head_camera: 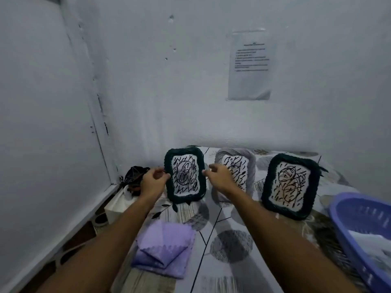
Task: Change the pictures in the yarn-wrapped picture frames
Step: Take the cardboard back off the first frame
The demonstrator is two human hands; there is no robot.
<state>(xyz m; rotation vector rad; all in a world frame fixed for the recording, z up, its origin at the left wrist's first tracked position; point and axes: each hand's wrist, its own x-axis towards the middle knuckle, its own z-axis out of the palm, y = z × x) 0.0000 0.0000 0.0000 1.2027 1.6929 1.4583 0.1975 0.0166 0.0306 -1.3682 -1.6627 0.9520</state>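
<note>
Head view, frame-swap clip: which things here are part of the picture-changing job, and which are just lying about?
Part of the job:
left dark green frame, with left hand and right hand at its sides
grey frame
right dark green frame

Lying about:
folded purple cloth
purple basket
paper notice on wall
dark bundle in corner

Three upright yarn-wrapped frames (185, 174), scribble pictures (185, 174)
</note>
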